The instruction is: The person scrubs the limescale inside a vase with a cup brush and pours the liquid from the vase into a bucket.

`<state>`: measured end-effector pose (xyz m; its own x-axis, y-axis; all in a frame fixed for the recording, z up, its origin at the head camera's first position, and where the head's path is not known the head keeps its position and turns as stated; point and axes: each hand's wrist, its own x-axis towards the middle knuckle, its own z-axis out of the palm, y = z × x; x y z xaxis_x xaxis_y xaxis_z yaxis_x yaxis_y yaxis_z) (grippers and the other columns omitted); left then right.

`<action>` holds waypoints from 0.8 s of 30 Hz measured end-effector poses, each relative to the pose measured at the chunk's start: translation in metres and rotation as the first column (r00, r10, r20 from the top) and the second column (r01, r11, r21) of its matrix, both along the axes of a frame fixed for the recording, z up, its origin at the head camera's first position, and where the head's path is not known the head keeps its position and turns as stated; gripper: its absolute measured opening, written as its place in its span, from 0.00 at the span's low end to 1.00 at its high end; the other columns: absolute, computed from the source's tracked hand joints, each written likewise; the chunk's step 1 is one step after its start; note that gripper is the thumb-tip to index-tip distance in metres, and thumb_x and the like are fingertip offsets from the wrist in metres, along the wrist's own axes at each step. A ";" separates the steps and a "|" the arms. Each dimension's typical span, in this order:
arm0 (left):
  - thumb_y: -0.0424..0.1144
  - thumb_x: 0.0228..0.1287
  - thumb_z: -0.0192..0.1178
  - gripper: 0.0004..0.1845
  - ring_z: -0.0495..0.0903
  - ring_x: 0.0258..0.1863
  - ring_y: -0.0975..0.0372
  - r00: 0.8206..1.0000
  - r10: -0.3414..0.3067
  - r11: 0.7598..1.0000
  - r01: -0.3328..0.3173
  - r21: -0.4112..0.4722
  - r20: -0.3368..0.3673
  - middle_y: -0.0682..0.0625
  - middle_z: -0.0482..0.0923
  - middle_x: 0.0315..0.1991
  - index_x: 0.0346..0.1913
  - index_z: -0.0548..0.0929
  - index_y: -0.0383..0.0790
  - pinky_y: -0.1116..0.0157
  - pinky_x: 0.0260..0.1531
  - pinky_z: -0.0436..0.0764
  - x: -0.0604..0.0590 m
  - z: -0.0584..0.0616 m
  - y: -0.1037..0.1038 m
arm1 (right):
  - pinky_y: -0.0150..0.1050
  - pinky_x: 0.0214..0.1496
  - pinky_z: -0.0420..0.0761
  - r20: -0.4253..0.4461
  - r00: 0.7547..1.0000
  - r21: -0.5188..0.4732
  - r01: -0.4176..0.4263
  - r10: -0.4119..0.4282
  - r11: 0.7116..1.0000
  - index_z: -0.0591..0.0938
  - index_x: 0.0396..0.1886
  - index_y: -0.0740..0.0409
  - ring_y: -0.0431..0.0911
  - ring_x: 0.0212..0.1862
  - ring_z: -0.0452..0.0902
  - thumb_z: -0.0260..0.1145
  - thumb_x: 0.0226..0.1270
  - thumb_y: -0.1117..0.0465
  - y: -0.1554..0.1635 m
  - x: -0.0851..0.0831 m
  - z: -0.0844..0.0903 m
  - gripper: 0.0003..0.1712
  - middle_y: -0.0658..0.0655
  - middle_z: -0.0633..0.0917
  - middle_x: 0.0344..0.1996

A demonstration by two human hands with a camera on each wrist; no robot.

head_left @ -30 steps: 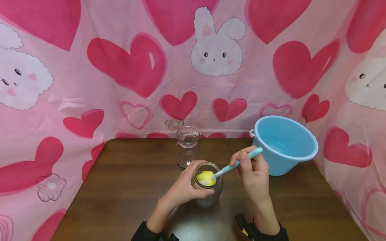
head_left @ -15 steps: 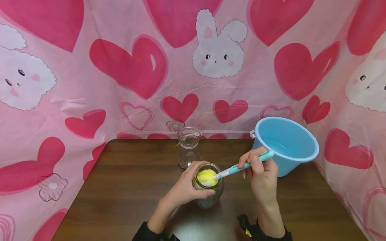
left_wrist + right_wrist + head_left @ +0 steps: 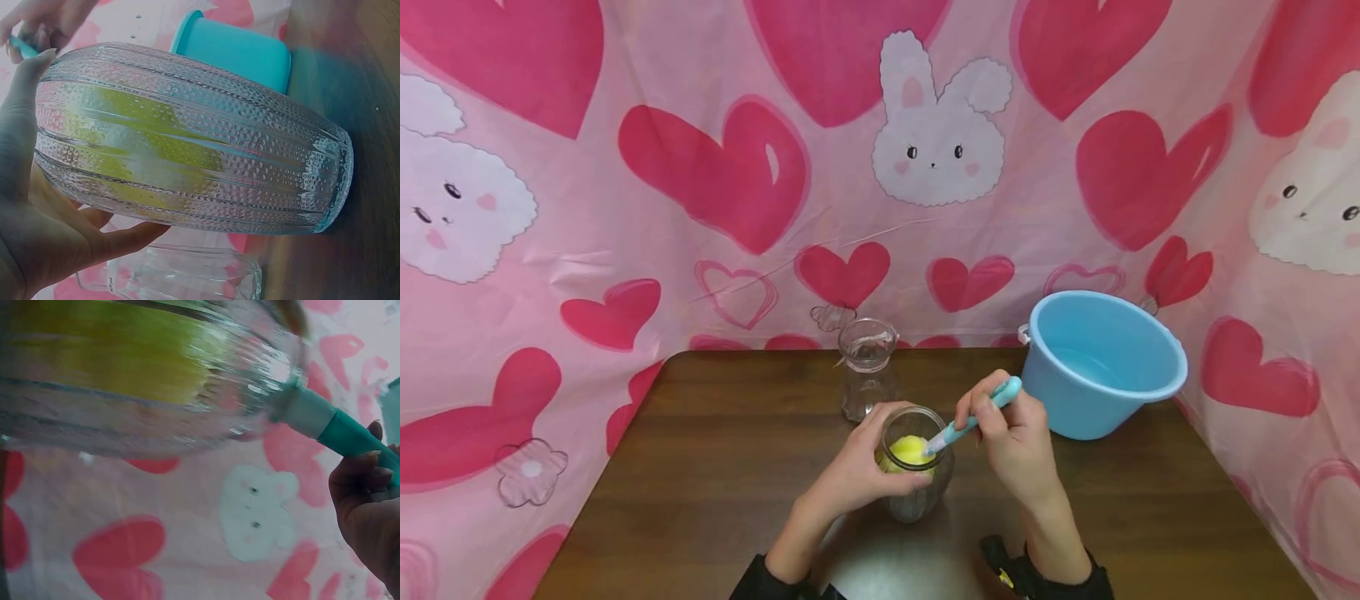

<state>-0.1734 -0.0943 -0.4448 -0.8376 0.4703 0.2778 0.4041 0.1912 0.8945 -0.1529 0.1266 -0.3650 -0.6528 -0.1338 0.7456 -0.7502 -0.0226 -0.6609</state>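
Pinching the turquoise handle (image 3: 1006,392) between thumb and fingers, your right hand (image 3: 1018,442) sits at three o'clock of the ribbed glass jar (image 3: 206,144), probably so the shaft can slant in past the rim. At nine o'clock, your left hand (image 3: 857,471) grasps the jar near its mouth, thumb on the near side, fingers round the far side, presumably bracing it against the push. What looks like a yellow sponge head (image 3: 910,450) lies inside the jar, between eight and nine o'clock from your right grip. Beyond, on the wooden table (image 3: 737,433), a clear glass vase (image 3: 868,387) stands near the jar at eleven o'clock; a light-blue bucket (image 3: 1071,412) stands farther off at two.
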 end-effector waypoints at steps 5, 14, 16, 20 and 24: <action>0.50 0.52 0.80 0.41 0.75 0.60 0.59 1.000 0.009 1.000 -0.009 -0.003 0.004 0.60 0.74 0.63 0.69 0.72 0.59 0.57 0.58 0.76 -0.001 0.001 0.000 | 0.38 0.20 0.72 -0.076 0.994 -0.139 -0.087 0.077 0.986 0.69 0.32 0.70 0.43 0.28 0.78 0.47 0.76 0.77 0.005 0.006 0.007 0.10 0.56 0.83 0.28; 0.47 0.52 0.80 0.42 0.77 0.60 0.50 1.000 -0.011 1.000 0.011 0.016 0.003 0.46 0.74 0.64 0.69 0.71 0.56 0.58 0.58 0.80 0.000 -0.001 -0.002 | 0.35 0.20 0.74 0.081 0.996 0.176 0.013 -0.028 0.984 0.76 0.37 0.58 0.41 0.21 0.70 0.54 0.74 0.76 -0.013 0.000 -0.008 0.10 0.53 0.83 0.27; 0.46 0.52 0.80 0.42 0.76 0.61 0.50 1.000 -0.018 1.000 0.018 0.022 0.002 0.46 0.74 0.65 0.70 0.71 0.55 0.56 0.59 0.80 0.001 -0.002 -0.002 | 0.35 0.20 0.74 0.091 0.995 0.215 0.028 -0.049 0.976 0.77 0.38 0.57 0.41 0.21 0.70 0.56 0.74 0.75 -0.014 0.000 -0.009 0.10 0.53 0.83 0.27; 0.46 0.51 0.81 0.41 0.76 0.62 0.51 1.000 -0.010 1.000 0.010 0.025 0.000 0.48 0.74 0.64 0.69 0.72 0.54 0.52 0.60 0.79 0.002 -0.003 -0.003 | 0.36 0.24 0.77 0.071 0.996 0.153 0.033 -0.045 0.988 0.76 0.38 0.60 0.42 0.24 0.73 0.54 0.75 0.76 -0.007 0.008 -0.002 0.10 0.54 0.85 0.29; 0.48 0.51 0.81 0.41 0.75 0.60 0.57 1.000 -0.004 1.000 0.004 0.000 0.001 0.54 0.74 0.63 0.69 0.72 0.55 0.56 0.59 0.78 0.004 -0.002 -0.004 | 0.37 0.23 0.75 -0.010 1.000 -0.024 -0.026 0.025 0.999 0.72 0.35 0.69 0.43 0.26 0.75 0.48 0.75 0.79 0.002 0.021 0.005 0.09 0.57 0.85 0.31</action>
